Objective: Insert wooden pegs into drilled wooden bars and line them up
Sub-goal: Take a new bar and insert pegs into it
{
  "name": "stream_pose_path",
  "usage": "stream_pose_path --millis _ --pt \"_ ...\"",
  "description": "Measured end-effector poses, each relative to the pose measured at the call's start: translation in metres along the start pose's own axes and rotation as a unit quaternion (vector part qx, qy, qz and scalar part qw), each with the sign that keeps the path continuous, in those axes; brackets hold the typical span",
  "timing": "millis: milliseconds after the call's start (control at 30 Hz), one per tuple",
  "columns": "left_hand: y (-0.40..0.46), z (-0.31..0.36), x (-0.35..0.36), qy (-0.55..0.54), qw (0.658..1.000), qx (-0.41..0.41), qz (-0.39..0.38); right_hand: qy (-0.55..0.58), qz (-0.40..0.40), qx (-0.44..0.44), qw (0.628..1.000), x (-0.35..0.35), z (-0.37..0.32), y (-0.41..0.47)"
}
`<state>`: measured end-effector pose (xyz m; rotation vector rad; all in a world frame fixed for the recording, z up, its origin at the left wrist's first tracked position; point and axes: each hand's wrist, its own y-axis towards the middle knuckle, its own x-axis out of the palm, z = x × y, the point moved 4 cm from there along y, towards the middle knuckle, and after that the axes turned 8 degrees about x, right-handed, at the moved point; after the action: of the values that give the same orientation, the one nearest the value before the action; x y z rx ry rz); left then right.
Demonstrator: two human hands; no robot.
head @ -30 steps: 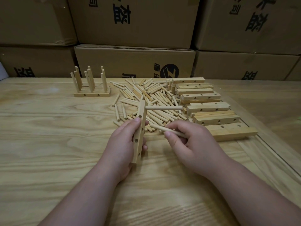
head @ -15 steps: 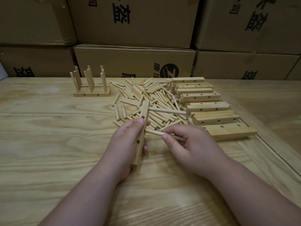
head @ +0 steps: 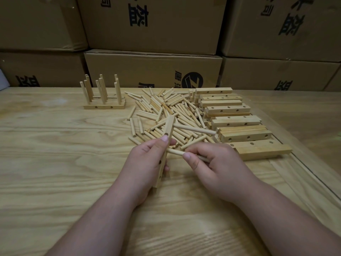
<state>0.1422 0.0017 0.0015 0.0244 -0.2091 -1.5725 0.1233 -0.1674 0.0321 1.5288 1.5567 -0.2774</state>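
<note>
My left hand (head: 145, 163) grips a drilled wooden bar (head: 168, 130), held on edge and pointing away from me. One peg (head: 195, 129) sticks out of the bar's upper hole to the right. My right hand (head: 212, 163) pinches a second peg (head: 175, 152), whose left tip meets the bar's middle just right of my left thumb. A heap of loose pegs (head: 166, 108) lies behind my hands. Drilled bars (head: 228, 109) are stacked to the right of the heap. Finished bars with upright pegs (head: 104, 100) stand at the back left.
Stacked cardboard boxes (head: 153, 69) wall off the far edge of the wooden table (head: 55, 163). A seam in the tabletop (head: 302, 163) runs along the right side past the bar stack.
My right hand has moved left with its peg, bringing the peg's tip up to the middle of the bar. My left hand and the bar have shifted slightly.
</note>
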Motion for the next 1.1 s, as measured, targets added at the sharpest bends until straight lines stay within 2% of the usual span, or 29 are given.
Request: stream_pose_path --millis 167,533,600,733,800,867,1000,1100 --pt "-0.001 0.001 0.000 0.000 1.000 -0.004 0.004 0.011 -0.007 0.034 0.999 0.003 0.003 0.001" --pt "-0.001 0.001 0.000 0.007 1.000 0.006 0.009 0.139 -0.060 0.159 0.976 0.011 0.006 0.000" --pt "-0.001 0.001 0.000 0.011 1.000 0.007 0.005 0.117 -0.065 0.154 0.979 0.009 0.005 0.000" --pt "-0.003 0.001 0.004 0.020 1.000 0.006 -0.012 -0.063 -0.058 0.061 0.994 0.003 -0.004 0.001" --pt "-0.003 0.001 0.004 0.020 1.000 0.007 -0.009 -0.091 -0.037 0.033 0.995 0.003 -0.006 0.002" --pt "-0.003 0.002 0.003 0.021 1.000 0.008 -0.007 -0.051 -0.029 0.039 0.998 0.005 -0.004 0.001" --pt "-0.004 0.003 0.002 0.030 0.999 0.010 -0.006 0.087 -0.048 0.109 0.989 0.010 -0.002 -0.001" --pt "-0.003 0.002 0.002 0.030 0.999 0.006 -0.009 0.094 -0.054 0.121 0.987 0.011 -0.005 -0.001"
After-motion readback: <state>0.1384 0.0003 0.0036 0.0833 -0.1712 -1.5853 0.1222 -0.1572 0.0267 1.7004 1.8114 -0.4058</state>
